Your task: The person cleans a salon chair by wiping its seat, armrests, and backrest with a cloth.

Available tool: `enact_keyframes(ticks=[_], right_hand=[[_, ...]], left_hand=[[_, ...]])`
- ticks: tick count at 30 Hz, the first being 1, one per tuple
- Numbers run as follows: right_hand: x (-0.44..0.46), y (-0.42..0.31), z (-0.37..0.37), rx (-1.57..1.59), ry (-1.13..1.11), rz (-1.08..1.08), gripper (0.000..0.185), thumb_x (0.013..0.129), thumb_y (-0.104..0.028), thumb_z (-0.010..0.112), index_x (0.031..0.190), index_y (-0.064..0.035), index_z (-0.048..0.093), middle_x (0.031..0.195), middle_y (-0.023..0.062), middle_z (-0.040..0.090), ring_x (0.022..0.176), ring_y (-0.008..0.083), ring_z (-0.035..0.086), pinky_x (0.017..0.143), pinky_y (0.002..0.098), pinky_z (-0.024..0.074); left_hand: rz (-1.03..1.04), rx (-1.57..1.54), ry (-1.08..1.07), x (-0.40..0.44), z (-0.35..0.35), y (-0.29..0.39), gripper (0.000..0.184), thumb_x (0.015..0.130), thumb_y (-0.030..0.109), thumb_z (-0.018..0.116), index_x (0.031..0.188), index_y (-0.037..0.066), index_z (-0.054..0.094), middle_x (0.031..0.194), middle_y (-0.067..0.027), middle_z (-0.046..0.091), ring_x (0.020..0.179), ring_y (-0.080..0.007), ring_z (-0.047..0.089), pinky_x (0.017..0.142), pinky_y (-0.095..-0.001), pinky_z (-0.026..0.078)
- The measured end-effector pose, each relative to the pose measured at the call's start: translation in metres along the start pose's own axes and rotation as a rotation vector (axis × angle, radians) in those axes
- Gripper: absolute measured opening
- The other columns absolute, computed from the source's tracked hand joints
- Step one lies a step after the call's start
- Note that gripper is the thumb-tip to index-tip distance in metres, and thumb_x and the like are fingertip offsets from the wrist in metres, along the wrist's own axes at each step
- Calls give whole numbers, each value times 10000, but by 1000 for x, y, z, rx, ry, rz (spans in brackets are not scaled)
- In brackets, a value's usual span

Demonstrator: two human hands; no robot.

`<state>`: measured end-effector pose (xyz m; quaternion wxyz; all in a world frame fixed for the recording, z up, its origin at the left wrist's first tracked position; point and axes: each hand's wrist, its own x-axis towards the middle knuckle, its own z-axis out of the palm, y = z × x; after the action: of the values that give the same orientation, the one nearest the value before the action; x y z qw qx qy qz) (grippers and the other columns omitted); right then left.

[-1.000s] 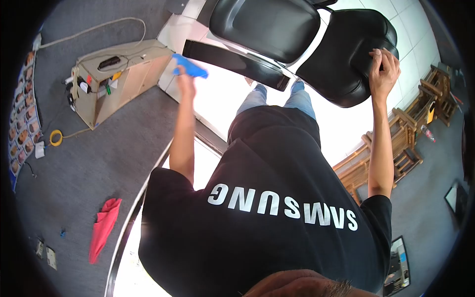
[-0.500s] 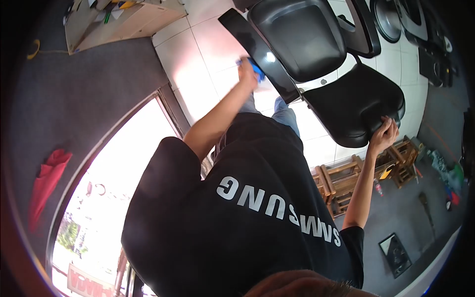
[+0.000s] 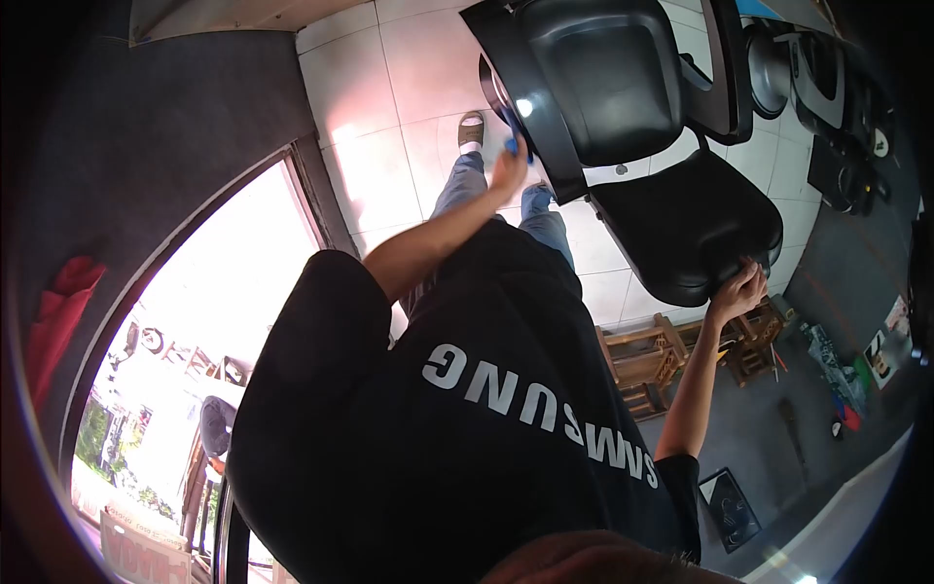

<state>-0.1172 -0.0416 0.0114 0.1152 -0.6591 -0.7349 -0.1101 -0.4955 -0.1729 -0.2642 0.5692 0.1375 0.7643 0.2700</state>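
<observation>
My left hand is closed around a blue cloth, somewhat blurred. Hand and cloth are at the outer side of the near armrest of a black padded salon chair; whether the cloth touches it is hard to tell. The chair's seat lies beyond that armrest. Its backrest extends to the right, toward me. Curled fingers of my right hand grip the outer end of the backrest, with some fingertips hidden.
Wooden stools stand by the wall below the backrest. Another black chair's base is at the upper right. A framed picture is at the lower right. A bright doorway opens on the left, near a red cloth.
My left hand has moved right and slightly down with the blue cloth, along the armrest's side. My right hand keeps hold of the backrest. The view has shifted, and my left foot now shows.
</observation>
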Motion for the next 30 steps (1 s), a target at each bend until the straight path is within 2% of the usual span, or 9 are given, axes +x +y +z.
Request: enact_keyframes(ticks=[6, 12, 17, 21, 23, 24, 25, 29, 30], right_hand=[[-2, 0, 0, 2, 47, -19, 419, 1072, -307, 469, 941, -94, 806, 1018, 91, 748, 1056, 305, 647, 986, 449, 454], [0, 0, -2, -25, -38, 3, 465, 1083, -348, 421, 984, -102, 802, 1083, 99, 738, 1100, 338, 617, 1006, 471, 452], [1, -2, -3, -62, -25, -33, 476, 1091, -334, 419, 946, -91, 801, 1061, 95, 746, 1068, 327, 623, 985, 460, 458], [1, 4, -4, -95, -64, -77, 485, 1105, -342, 374, 965, -94, 767, 1031, 40, 735, 1047, 291, 618, 976, 448, 441], [2, 2, -4, -84, -78, -50, 497, 1104, -360, 374, 941, -90, 757, 1006, 46, 725, 1024, 296, 604, 953, 453, 441], [1, 2, -4, -89, -85, -34, 502, 1103, -366, 373, 939, -88, 756, 1001, 48, 723, 1020, 297, 599, 948, 453, 441], [1, 2, -4, -95, -93, -15, 506, 1103, -371, 372, 937, -86, 755, 996, 50, 720, 1017, 299, 595, 944, 454, 441], [1, 0, -3, -105, -78, 3, 516, 1102, -377, 365, 938, -78, 753, 995, 63, 713, 1013, 306, 592, 942, 457, 439], [0, -1, -5, -101, -79, -3, 511, 1103, -370, 366, 938, -77, 751, 995, 66, 713, 1012, 308, 594, 948, 458, 437]], left_hand=[[-275, -409, -13, -1, 4, 23, 891, 1010, 713, 331, 1395, -68, 518, 1340, -230, 611, 1262, -302, 561, 1040, -430, 424], [-39, -812, 156, 165, -10, -8, 820, 1035, 646, 413, 1400, -81, 521, 1409, -223, 581, 1304, -293, 538, 1090, -398, 402], [231, -553, 299, 192, -75, 64, 545, 1094, 441, 405, 1160, -41, 651, 1032, -170, 707, 1030, -298, 663, 875, -375, 509], [866, 323, 218, 293, -17, -42, 281, 940, 185, 573, 1159, 40, 672, 1051, -160, 727, 1020, -338, 686, 896, -412, 541], [736, 219, -22, 259, 9, -51, 332, 893, 263, 625, 1127, 40, 703, 1147, -217, 712, 1102, -385, 673, 940, -454, 546], [1019, 228, 132, 252, 31, -64, 343, 899, 259, 622, 1154, 41, 695, 1174, -229, 699, 1124, -396, 660, 970, -466, 531], [789, 162, -81, 219, 26, -58, 406, 904, 284, 634, 1240, 58, 664, 1279, -209, 658, 1223, -368, 608, 1053, -452, 480], [861, 204, 98, 149, 28, -58, 448, 911, 319, 649, 1300, 98, 644, 1315, -166, 627, 1264, -336, 575, 1106, -420, 428], [719, 61, -88, 144, 22, -58, 435, 967, 311, 590, 1344, 96, 624, 1336, -161, 630, 1261, -340, 574, 1122, -414, 413]])
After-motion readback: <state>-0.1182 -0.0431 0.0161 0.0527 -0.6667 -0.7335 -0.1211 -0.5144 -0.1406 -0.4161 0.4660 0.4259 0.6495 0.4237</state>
